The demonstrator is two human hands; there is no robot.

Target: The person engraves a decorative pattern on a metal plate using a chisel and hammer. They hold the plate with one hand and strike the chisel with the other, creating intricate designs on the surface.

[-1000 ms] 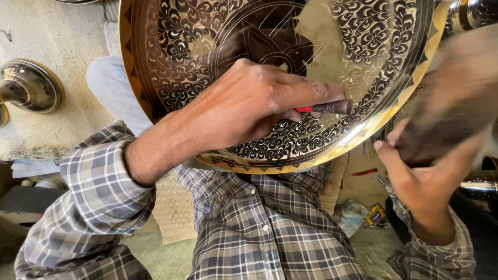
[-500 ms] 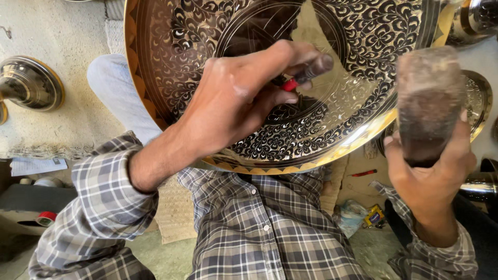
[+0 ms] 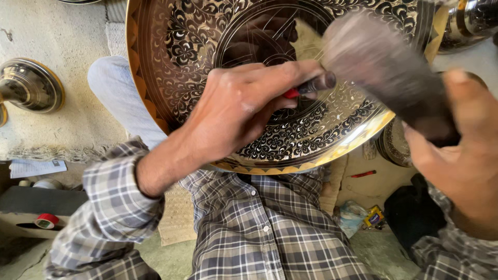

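Large round brass tray (image 3: 207,57) propped on the lap, face up toward the camera: bright golden rim with a triangle border, dark engraved floral scrollwork in rings, concentric circles at the centre. Left hand (image 3: 238,111) closed around a thin chisel (image 3: 311,85) (red band on its shaft), tip set against the engraved centre. Right hand (image 3: 461,155) gripping a dark mallet (image 3: 384,67), blurred, head just beside the chisel end. Checked shirt (image 3: 270,228) below; red tape roll (image 3: 46,221) on the floor.
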